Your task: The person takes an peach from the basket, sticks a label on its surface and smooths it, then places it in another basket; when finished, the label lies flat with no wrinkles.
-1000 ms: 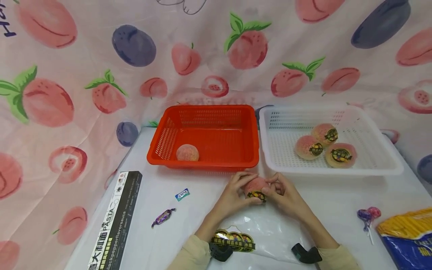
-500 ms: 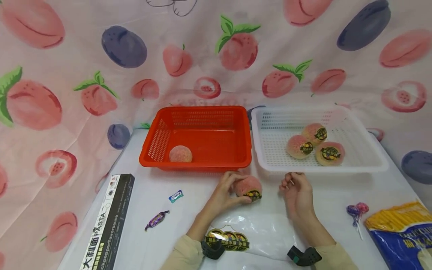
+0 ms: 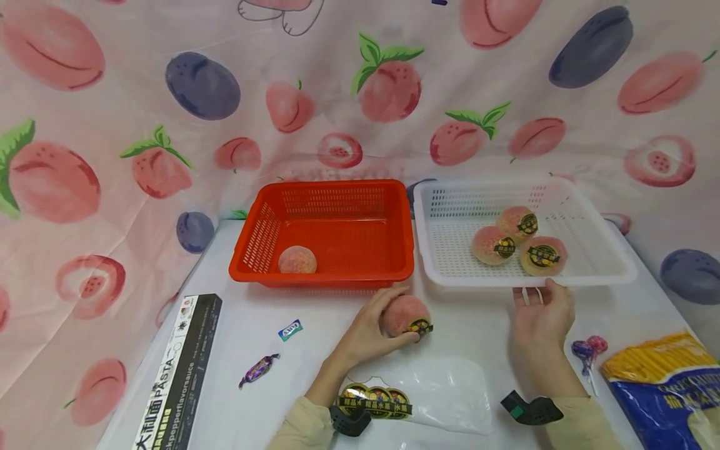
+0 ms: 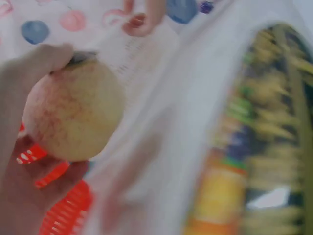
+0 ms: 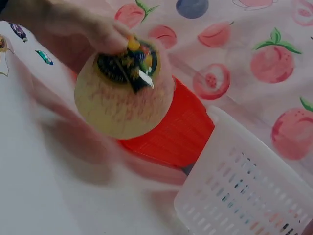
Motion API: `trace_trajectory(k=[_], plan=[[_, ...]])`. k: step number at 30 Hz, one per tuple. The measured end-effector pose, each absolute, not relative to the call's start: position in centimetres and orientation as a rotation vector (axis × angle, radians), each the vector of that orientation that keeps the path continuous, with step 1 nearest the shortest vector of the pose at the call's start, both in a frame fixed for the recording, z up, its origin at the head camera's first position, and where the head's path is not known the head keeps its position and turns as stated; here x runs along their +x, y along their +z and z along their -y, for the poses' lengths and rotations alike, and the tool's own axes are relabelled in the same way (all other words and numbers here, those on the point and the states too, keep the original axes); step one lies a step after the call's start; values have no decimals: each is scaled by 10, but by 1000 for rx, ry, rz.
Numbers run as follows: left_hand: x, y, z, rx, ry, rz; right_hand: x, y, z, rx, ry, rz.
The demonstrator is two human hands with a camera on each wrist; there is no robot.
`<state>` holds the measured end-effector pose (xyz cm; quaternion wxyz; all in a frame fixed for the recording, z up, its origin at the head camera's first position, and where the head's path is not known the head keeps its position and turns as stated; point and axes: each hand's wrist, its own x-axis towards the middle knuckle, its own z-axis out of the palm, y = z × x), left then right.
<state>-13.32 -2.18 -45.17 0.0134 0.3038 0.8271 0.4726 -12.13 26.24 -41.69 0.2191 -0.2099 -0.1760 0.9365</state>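
A person's left hand (image 3: 364, 332) grips a labelled peach (image 3: 404, 314) just off the near left corner of a white basket (image 3: 478, 281), while the right hand (image 3: 545, 319), fingers loosely parted, hovers by its near rim.

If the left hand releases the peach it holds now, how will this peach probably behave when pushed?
The peach looks nearly round, so it would likely roll. Its skin appears matt, so holding it may be easy, but the glossy label could be slippery. No dent shows near the left hand, so it seems fairly firm.
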Motion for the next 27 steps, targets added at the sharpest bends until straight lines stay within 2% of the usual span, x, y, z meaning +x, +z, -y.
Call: trace_trajectory(k=[5,11,18,27], plan=[[-127,-410,20,1097,1567,-2404,-119,-410,-262,-635,2550,582],[-140,-363,7,1033,1855,-2174,-118,-409,-261,-677,2537,639],[-188,-346,-19,901,2013,-2051,-118,-412,-266,-664,2573,636],[-262,-338,-64,674,1937,-2117,-119,-415,-268,-609,2604,695]])
